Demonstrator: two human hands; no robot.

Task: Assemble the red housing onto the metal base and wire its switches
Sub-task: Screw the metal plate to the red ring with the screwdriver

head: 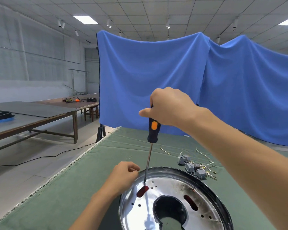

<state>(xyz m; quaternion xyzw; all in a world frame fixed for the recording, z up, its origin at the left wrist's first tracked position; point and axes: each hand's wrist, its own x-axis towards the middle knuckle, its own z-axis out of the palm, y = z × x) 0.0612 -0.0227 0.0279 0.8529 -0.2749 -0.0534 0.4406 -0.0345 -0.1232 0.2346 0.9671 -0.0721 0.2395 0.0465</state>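
A round shiny metal base (173, 190) lies on the green cloth at the bottom centre. Red shows through two slots in it (142, 191). My right hand (170, 106) grips the dark blue and orange handle of a screwdriver (154, 130). The tool stands nearly upright, with its tip at a hole near the left red slot. My left hand (123, 176) rests at the base's left rim, its curled fingertips pinching something small there that I cannot identify.
Several grey switches (189, 165) and loose wires (206, 161) lie right of the base on the green-covered table (73, 188). A blue curtain (173, 72) hangs behind. Long tables (32, 117) stand at the left, with a black cable on the floor.
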